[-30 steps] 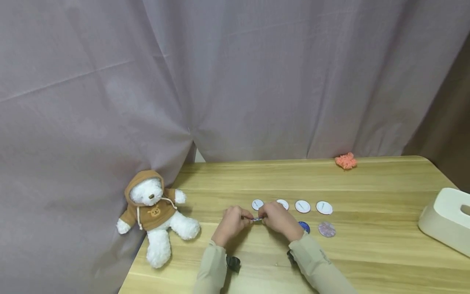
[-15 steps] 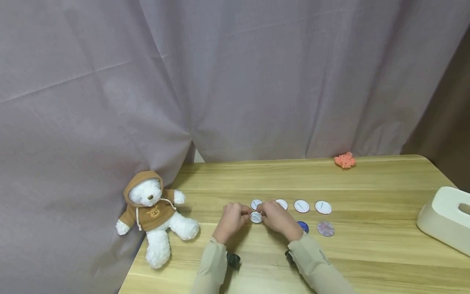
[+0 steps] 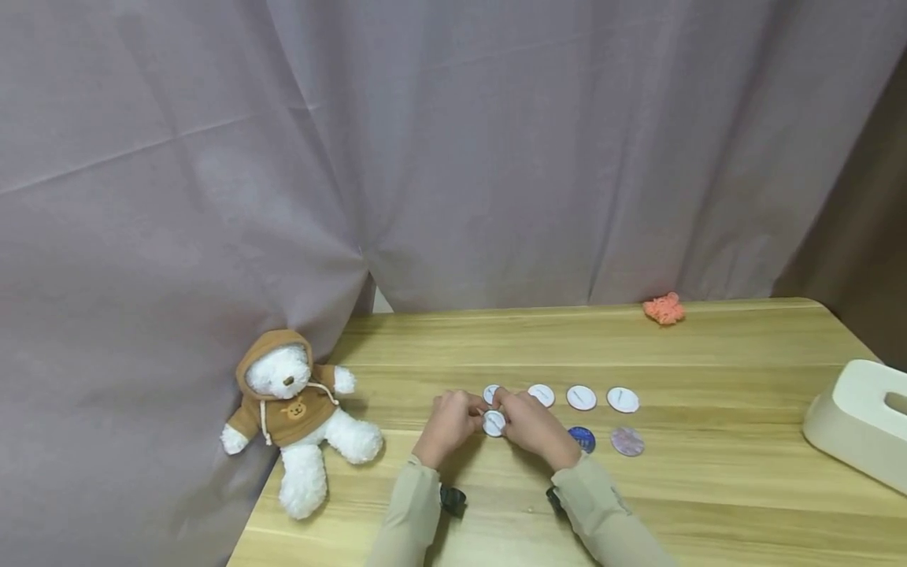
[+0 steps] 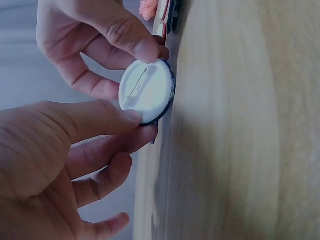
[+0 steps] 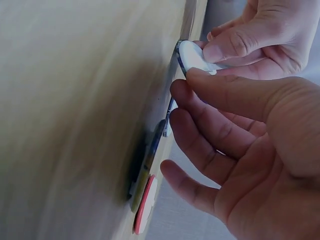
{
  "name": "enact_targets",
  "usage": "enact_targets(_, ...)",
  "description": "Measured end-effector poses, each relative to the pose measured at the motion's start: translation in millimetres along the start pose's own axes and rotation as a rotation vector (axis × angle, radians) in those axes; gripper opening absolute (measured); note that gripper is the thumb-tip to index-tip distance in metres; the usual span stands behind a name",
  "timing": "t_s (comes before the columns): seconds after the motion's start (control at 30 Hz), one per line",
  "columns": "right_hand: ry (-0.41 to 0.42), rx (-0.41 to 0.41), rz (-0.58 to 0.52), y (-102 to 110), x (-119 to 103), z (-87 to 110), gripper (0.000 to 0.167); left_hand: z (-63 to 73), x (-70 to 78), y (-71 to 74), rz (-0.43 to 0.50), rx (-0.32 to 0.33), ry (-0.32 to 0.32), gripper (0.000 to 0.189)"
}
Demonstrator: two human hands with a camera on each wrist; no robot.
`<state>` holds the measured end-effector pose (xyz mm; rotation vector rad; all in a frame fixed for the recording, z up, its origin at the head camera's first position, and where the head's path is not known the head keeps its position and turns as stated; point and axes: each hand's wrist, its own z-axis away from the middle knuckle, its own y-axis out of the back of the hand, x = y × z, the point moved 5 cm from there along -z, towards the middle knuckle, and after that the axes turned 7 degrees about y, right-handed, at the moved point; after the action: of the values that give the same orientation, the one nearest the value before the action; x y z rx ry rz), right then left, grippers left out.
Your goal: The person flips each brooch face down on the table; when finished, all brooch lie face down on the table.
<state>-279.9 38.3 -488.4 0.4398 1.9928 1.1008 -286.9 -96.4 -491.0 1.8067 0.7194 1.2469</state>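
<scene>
A round pin badge [image 3: 494, 424], its white back turned up, is held between both hands over the wooden table [image 3: 397, 520]. Its pin bar [image 4: 137, 82] lies across the back in the left wrist view. My left hand [image 3: 448, 429] pinches one edge with thumb and forefinger. On the opposite edge, my right hand [image 3: 534, 425] pinches the badge, thumb on the white back. Just beyond the hands lies a white-backed badge [image 3: 490, 393], partly covered by the right fingers. Near the right wrist sits a blue badge [image 3: 583, 439], face up.
Several white-backed badges, such as the rightmost badge [image 3: 623, 399], form a row to the right. A pale purple badge [image 3: 627, 441] lies in front. A teddy bear [image 3: 294, 417] sits left, a coral fluffy bundle [image 3: 664, 309] at the back, a cream plastic container [image 3: 857, 425] far right.
The held badge was seen nearly edge-on and has tipped so its white back faces up. Both hands stay close together around it, the right shifting slightly left.
</scene>
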Motion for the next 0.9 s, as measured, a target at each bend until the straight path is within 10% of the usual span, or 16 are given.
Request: enact_targets(0.9, -0.055, -0.047, 0.155, -11.0, -2.2, -6.4, 0.026, -0.8, -4.9, -11.7, -0.07, -0.132, 0.104, 0.02)
